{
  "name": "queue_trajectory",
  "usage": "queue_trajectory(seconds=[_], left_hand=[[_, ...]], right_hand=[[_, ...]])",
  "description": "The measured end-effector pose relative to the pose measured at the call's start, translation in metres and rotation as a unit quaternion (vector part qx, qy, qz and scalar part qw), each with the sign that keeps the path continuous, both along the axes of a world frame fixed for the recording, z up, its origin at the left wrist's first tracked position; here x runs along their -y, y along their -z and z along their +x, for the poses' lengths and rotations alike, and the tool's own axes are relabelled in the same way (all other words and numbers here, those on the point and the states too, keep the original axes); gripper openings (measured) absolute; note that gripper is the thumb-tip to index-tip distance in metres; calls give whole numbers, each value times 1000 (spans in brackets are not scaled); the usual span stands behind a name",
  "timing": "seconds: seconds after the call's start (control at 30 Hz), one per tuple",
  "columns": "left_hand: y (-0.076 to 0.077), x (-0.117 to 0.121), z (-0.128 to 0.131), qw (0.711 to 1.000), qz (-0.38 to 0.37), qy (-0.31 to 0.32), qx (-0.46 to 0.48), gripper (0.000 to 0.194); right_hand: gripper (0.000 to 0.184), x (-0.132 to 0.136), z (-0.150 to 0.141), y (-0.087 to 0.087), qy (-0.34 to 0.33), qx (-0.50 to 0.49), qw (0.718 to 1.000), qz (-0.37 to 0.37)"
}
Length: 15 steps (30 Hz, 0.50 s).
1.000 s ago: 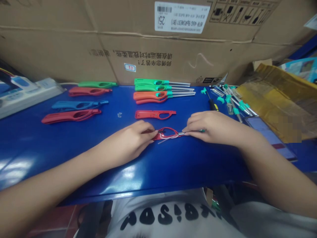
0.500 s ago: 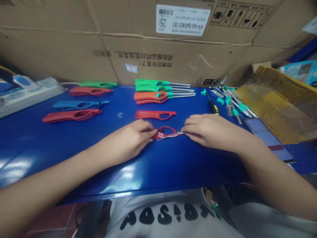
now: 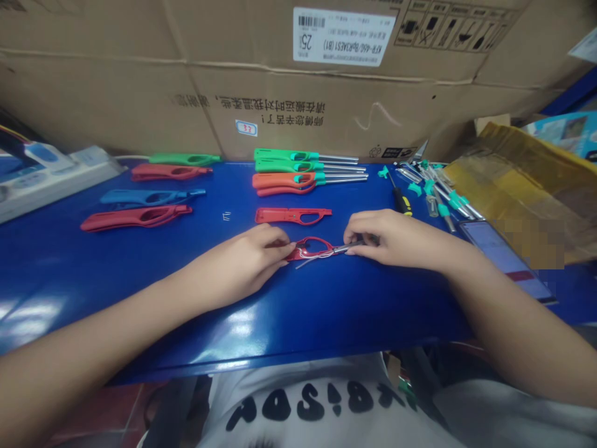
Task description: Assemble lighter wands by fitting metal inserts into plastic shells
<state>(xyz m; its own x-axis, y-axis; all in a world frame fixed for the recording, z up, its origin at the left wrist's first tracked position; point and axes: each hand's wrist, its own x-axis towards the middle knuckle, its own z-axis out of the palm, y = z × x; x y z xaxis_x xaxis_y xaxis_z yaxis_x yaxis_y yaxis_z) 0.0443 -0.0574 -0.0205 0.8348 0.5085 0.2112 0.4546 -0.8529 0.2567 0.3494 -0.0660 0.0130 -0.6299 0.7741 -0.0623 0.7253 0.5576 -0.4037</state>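
Lighter handle half [image 3: 304, 254], red, lies near the centre of the blue table [image 3: 326, 317], between your two hands. Your left hand [image 3: 252, 258] pinches its rear end narrowly between thumb and fingers, so this end is mostly hidden. Your right hand [image 3: 389, 239] holds the metal tube [image 3: 342, 248] at the front, also with a narrow pinch; what is inside the curled fingers, I cannot tell well. White wires [image 3: 311, 256] run along the lower side of the finger loop toward the tube, and a thin strand hangs free beside them.

By my judgement, the step in hand is the seating of the tube at the neck of this handle half. The next move seems to call for a quiet left hand, while you line up the tube with the neck and keep the wires from being squeezed.

Just beyond your work lies the other red half [image 3: 278, 215], apart from it, which appears to be the matching cover. To its left are some tiny metal pieces [image 3: 226, 216], probably screws. The screwdriver [image 3: 402, 202] lies just behind your right hand. Farther back, three long lighters [image 3: 280, 181] with metal tubes rest side by side.
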Motion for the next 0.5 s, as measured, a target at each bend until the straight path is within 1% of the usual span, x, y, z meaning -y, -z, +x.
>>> queue_trajectory(seconds=[0.1,0.2,0.33,0.5], left_hand=[[0,-1,0,1000,-2,3,1,32],[1,-1,0,1000,-4,4,3,32],[1,-2,0,1000,-4,5,6,32],[-1,-1,0,1000,-3,2,3,32]], right_hand=[[6,-1,2,-1,-2,-7,1000,8],[13,1,2,-4,6,-2,1000,12],[21,4,2,-6,-24,23,999,14],[22,5,1,-6,-46,72,995,59]])
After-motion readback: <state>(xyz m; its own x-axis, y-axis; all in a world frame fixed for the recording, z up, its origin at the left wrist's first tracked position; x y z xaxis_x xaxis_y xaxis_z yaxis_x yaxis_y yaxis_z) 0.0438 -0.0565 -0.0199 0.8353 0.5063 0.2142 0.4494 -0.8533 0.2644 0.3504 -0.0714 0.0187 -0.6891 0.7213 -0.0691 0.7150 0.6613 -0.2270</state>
